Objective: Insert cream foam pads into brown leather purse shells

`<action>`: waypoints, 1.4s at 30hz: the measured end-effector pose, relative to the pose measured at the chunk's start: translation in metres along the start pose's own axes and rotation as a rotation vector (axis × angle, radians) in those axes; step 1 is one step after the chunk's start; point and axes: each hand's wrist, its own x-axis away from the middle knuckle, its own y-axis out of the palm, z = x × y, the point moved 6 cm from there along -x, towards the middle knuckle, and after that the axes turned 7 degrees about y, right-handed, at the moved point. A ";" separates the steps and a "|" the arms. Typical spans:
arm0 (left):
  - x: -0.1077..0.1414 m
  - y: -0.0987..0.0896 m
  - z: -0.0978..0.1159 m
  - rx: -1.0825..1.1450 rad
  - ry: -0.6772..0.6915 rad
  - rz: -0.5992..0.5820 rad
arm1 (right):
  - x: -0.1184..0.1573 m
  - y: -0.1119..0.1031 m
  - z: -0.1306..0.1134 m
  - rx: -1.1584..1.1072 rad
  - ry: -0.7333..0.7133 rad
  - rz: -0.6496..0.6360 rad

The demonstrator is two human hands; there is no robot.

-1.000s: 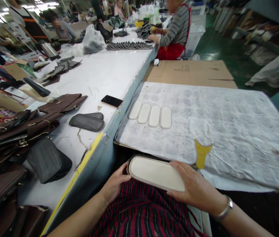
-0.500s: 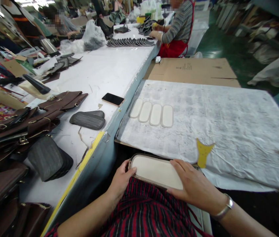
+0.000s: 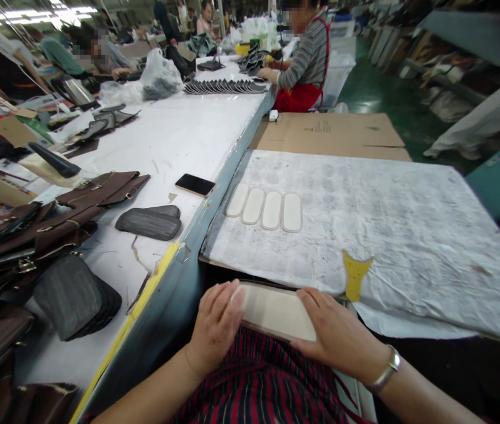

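Note:
A long cream panel with rounded ends and a dark edge (image 3: 271,303) lies low in front of me, above my striped apron. My right hand (image 3: 333,327) grips its right end, thumb at the near edge and fingers over the far edge. Over the left end my left hand (image 3: 218,321) lies with fingers stretched out, slightly smeared by motion; its thumb is hidden. The panel's underside is out of sight. Just beyond, a yellow notched piece (image 3: 356,277) lies at the edge of the white-covered board (image 3: 409,235).
Several cream rounded pieces (image 3: 271,210) lie in a row on the board. On the left table are a phone (image 3: 195,184), dark grey pieces (image 3: 148,222), a grey stack (image 3: 73,297) and brown leather bags (image 3: 77,206). A co-worker (image 3: 305,65) sits at the far end.
My left hand has shifted from pinching the panel's left end to lying over it with fingers stretched. My right hand keeps its hold. The view has tilted up slightly.

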 end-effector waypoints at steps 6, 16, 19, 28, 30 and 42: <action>-0.013 0.031 0.050 -0.058 0.292 -0.515 | -0.003 -0.008 0.008 -0.266 0.137 -0.057; -0.036 0.060 0.080 -0.406 0.383 -0.680 | 0.054 -0.005 0.036 -1.498 0.525 -0.084; -0.039 0.060 0.083 -0.425 0.397 -0.700 | 0.071 -0.014 0.042 -1.478 0.603 0.032; -0.030 0.059 0.085 -0.442 0.367 -0.658 | 0.085 0.035 0.097 -1.323 0.864 0.140; -0.030 0.060 0.086 -0.449 0.353 -0.651 | 0.080 0.054 0.100 -1.331 0.866 0.120; -0.027 0.058 0.088 -0.433 0.343 -0.651 | 0.063 0.108 0.085 -1.815 0.809 0.019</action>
